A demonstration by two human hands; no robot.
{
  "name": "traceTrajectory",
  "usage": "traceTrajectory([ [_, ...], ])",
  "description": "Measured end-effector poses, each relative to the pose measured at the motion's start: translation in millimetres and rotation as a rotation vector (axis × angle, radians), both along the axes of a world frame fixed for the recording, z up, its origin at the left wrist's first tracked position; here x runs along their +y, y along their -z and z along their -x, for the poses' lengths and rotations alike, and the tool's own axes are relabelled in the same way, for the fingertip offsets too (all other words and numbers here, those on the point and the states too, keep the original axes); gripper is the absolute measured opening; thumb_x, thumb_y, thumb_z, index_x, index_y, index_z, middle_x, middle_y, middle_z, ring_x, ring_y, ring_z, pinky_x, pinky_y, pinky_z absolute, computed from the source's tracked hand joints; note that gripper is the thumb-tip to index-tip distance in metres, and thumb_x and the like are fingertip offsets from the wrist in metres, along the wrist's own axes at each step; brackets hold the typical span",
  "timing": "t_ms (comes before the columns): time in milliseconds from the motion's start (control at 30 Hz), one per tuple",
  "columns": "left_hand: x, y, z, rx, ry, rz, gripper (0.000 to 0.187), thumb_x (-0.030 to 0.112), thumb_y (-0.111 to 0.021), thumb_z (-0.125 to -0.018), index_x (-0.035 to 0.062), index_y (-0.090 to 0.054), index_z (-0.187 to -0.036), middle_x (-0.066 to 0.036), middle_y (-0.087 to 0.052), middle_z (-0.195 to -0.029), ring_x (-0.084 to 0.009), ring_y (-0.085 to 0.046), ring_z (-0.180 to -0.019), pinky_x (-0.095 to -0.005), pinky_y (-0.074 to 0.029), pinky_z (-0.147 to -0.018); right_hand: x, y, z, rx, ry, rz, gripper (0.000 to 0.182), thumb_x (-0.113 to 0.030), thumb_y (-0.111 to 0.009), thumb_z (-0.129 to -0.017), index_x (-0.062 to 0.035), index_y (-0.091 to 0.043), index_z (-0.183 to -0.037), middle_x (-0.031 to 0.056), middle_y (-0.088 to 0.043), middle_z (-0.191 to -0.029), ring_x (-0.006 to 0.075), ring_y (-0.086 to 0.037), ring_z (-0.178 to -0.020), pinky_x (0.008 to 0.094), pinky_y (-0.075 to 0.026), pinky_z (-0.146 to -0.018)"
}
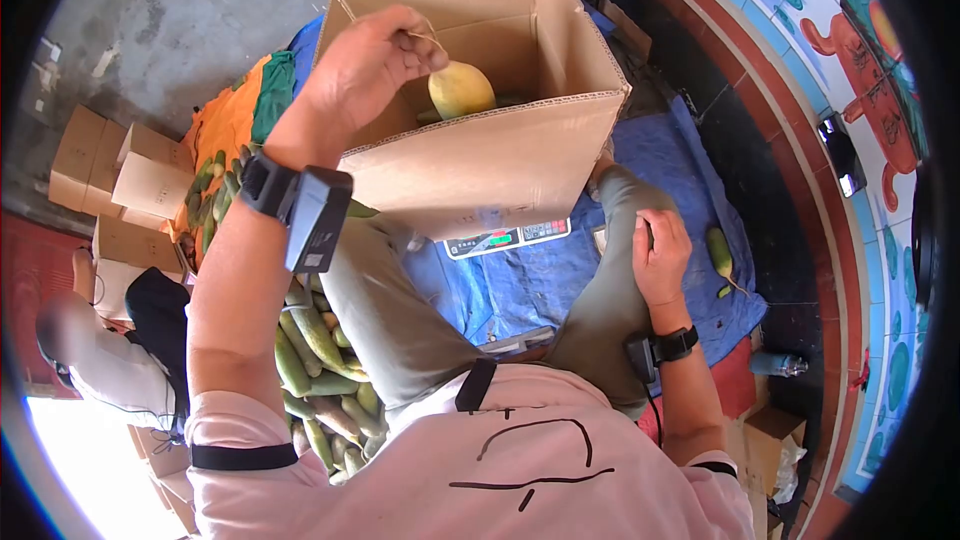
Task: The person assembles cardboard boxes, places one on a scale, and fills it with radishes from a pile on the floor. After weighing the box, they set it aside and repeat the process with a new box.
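Observation:
My left hand (385,58) is over the open cardboard box (480,165), its fingers pinched on the thin, string-like tail of a yellowish rounded vegetable (461,90). That vegetable is at the box's near edge, its lower part hidden behind the front wall. Other green pieces show faintly inside. Under the box is a scale (507,238) with a lit display. On my right knee rests my right hand (662,258), fingers curled together and nothing visible in them.
Long green vegetables (325,340) are piled left of my legs. One more (720,252) lies on the blue tarp (690,170) at right. Cartons (153,180) and another person (120,370) are at left. A bottle (778,365) stands at lower right.

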State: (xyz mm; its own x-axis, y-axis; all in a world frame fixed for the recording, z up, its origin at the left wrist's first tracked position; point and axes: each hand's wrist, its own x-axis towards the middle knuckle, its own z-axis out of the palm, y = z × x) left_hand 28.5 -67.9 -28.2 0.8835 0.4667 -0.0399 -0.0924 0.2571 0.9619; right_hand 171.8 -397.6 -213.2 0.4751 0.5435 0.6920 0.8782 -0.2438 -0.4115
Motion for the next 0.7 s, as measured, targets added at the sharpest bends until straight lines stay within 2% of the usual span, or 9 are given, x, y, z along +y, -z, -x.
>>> traceTrajectory([
  [67, -3.4, 7.6, -7.8, 0.025, 0.014, -0.019, 0.02, 0.015, -0.048, -0.091, 0.0052, -0.057, -0.076, -0.005, -0.058, -0.072, -0.0184, -0.058, -0.071, -0.0361, -0.049, -0.083, 0.4, -0.8, -0.4, -0.003, -0.004, 0.001, 0.011, 0.0, -0.062, -0.077, -0.0029, -0.06, -0.088, 0.0124, -0.057, -0.077, 0.0307, -0.057, -0.071, 0.0388, -0.046, -0.064],
  [167, -1.7, 13.6, -18.2, 0.323, 0.087, -0.335, 0.019, 0.015, -0.049, -0.086, 0.0007, -0.059, -0.08, -0.008, -0.061, -0.074, -0.017, -0.06, -0.068, -0.0287, -0.05, -0.069, 3.7, -3.5, 1.3, 0.004, -0.013, 0.01, 0.011, 0.0, -0.062, -0.077, -0.0027, -0.059, -0.087, 0.0125, -0.056, -0.077, 0.0309, -0.057, -0.071, 0.0389, -0.046, -0.064],
  [200, 1.7, 20.1, -17.1, 0.322, 0.084, -0.333, 0.019, 0.015, -0.049, -0.086, 0.0007, -0.059, -0.08, -0.008, -0.061, -0.074, -0.017, -0.06, -0.068, -0.0287, -0.05, -0.069, 4.2, -3.8, 1.8, 0.002, -0.013, 0.007, 0.01, 0.0, -0.062, -0.078, -0.0027, -0.059, -0.087, 0.0126, -0.056, -0.077, 0.0309, -0.057, -0.071, 0.0389, -0.046, -0.064],
  [267, 10.0, 31.3, -12.8, 0.57, 0.121, -0.553, 0.019, 0.015, -0.049, -0.085, 0.0001, -0.06, -0.081, -0.008, -0.062, -0.073, -0.0167, -0.06, -0.067, -0.0269, -0.049, -0.065, 4.1, -3.7, 2.3, -0.002, -0.01, 0.006, 0.01, 0.0, -0.062, -0.078, -0.0026, -0.059, -0.087, 0.0127, -0.056, -0.077, 0.031, -0.057, -0.071, 0.0389, -0.046, -0.063],
  [333, 19.2, 32.8, -3.6, 0.599, 0.1, -0.618, 0.022, 0.016, -0.049, -0.085, -0.0022, -0.061, -0.082, -0.01, -0.064, -0.073, -0.017, -0.062, -0.069, -0.0274, -0.05, -0.066, 3.7, -2.7, 3.2, 0.003, -0.005, 0.02, 0.01, 0.0, -0.061, -0.078, -0.0028, -0.059, -0.087, 0.0127, -0.056, -0.077, 0.0312, -0.057, -0.071, 0.0391, -0.046, -0.063],
  [433, 20.7, 28.7, 18.9, 0.561, 0.08, -0.903, 0.021, 0.016, -0.047, -0.087, -0.001, -0.059, -0.082, -0.008, -0.064, -0.082, -0.0174, -0.062, -0.078, -0.0297, -0.05, -0.073, 4.0, -2.9, 3.8, 0.005, 0.001, 0.027, 0.01, -0.001, -0.061, -0.078, -0.003, -0.06, -0.088, 0.0129, -0.057, -0.077, 0.0313, -0.057, -0.071, 0.0392, -0.046, -0.064],
  [500, 8.9, 15.8, 39.6, 0.431, -0.119, -1.109, 0.02, 0.014, -0.048, -0.087, -0.0018, -0.061, -0.088, -0.008, -0.065, -0.084, -0.0169, -0.061, -0.081, -0.0284, -0.048, -0.077, 5.5, -4.8, 5.1, 0.017, 0.0, 0.029, 0.01, -0.001, -0.061, -0.078, -0.003, -0.06, -0.088, 0.013, -0.057, -0.078, 0.0314, -0.057, -0.071, 0.0391, -0.046, -0.064],
  [533, 4.0, 10.9, 50.5, 0.434, -0.121, -1.106, 0.02, 0.014, -0.048, -0.087, -0.0018, -0.061, -0.088, -0.008, -0.065, -0.084, -0.0169, -0.061, -0.081, -0.0284, -0.048, -0.077, 6.1, -5.1, 5.5, 0.03, 0.007, 0.027, 0.01, -0.001, -0.061, -0.078, -0.0031, -0.06, -0.088, 0.0132, -0.058, -0.078, 0.0315, -0.057, -0.072, 0.039, -0.046, -0.064],
  [700, -3.3, 15.4, 108.6, 0.122, -0.666, -1.136, 0.017, 0.009, -0.047, -0.091, -0.0026, -0.059, -0.094, -0.01, -0.065, -0.089, -0.0151, -0.06, -0.084, -0.0266, -0.046, -0.081, 6.4, -3.0, 5.4, 0.011, 0.019, 0.025, 0.01, 0.0, -0.061, -0.078, -0.0029, -0.06, -0.088, 0.0133, -0.059, -0.079, 0.0313, -0.058, -0.071, 0.0382, -0.047, -0.064],
])
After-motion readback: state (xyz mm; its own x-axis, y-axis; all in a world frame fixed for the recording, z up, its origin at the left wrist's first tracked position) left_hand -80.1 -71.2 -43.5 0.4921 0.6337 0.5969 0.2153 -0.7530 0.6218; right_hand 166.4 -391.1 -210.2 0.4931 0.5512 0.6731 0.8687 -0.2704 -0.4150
